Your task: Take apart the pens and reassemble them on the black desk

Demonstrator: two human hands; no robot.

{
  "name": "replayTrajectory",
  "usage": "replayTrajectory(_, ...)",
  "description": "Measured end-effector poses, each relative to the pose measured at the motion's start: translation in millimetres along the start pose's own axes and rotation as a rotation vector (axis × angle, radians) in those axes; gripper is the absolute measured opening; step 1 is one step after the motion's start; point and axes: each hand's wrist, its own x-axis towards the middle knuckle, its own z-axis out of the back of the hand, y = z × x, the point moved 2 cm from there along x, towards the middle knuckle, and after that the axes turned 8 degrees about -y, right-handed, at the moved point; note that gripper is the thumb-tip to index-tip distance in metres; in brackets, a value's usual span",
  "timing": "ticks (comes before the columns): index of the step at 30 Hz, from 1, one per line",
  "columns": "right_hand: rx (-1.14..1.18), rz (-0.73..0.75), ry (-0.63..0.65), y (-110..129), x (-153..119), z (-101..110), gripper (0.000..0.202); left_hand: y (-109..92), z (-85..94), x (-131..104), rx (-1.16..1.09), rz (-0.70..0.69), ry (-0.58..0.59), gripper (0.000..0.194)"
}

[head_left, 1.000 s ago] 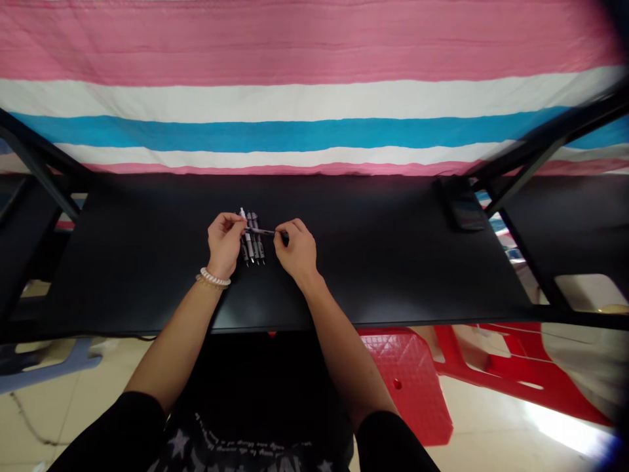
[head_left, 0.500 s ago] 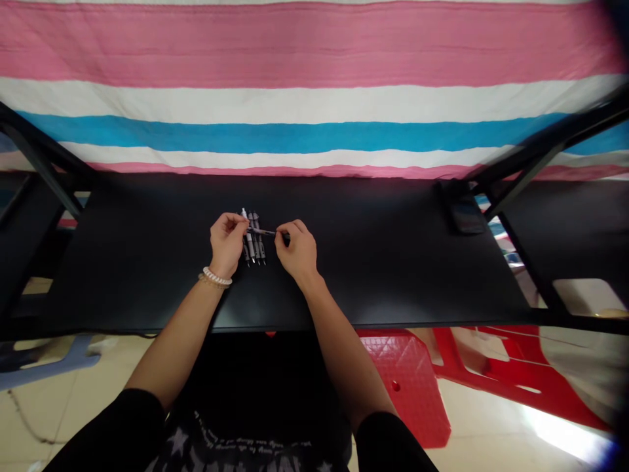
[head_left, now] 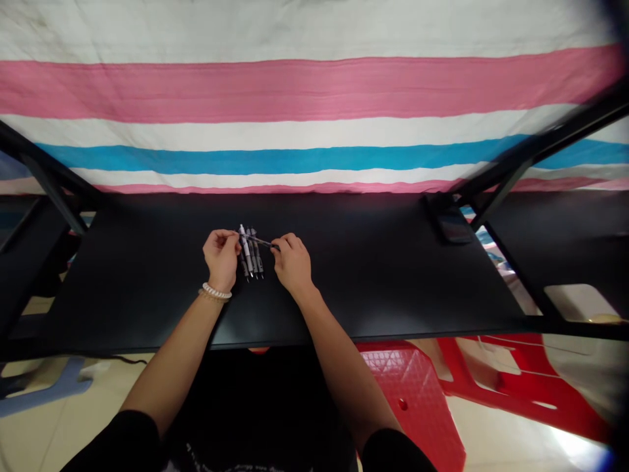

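A slim dark pen [head_left: 259, 240] is stretched between my two hands, above a row of pens. Thumb and fingertips of my left hand [head_left: 221, 259] are pinched at its left end. My right hand [head_left: 293, 265] has its fingers closed round the other end, so that part is hidden. Below lie several grey and black pens [head_left: 253, 259] side by side, tips toward me, with a white-topped pen [head_left: 246, 247] among them. The left hand is right beside this row; the right hand is a little apart from it.
The black table [head_left: 383, 275] has a dark phone-like object [head_left: 455, 226] at its back right. Black metal frame bars [head_left: 511, 174] rise at both sides. Behind hangs a striped cloth [head_left: 295, 92]. A red plastic stool [head_left: 413, 393] is below the front edge.
The view has tilted up, so everything sits lower in the picture. My hands are slightly farther apart, and more of the pen shows between them. The row of pens lies as before.
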Motion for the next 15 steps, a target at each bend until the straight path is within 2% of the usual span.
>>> replayTrajectory(3,0.022,-0.007,-0.085,2,1,3,0.02,0,4.2,5,-0.077,-0.068,-0.111,0.02)
replayTrajectory(6,0.07,-0.005,-0.144,4,0,5,0.021,0,5.9,8,-0.101,-0.064,-0.137,0.02)
replayTrajectory(8,0.131,0.003,-0.166,6,0,5,0.022,-1,4.4,7,-0.128,0.004,-0.091,0.023)
replayTrajectory(11,0.232,0.028,-0.17,10,-1,4,0.028,-5,-0.5,1,-0.195,0.104,0.038,0.034)
replayTrajectory(13,0.283,0.041,-0.121,12,-2,3,0.032,-7,-3.2,-3,-0.208,0.115,0.125,0.039)
replayTrajectory(15,0.302,0.046,-0.075,14,-3,1,0.035,-8,-3.7,-6,-0.186,0.074,0.155,0.04)
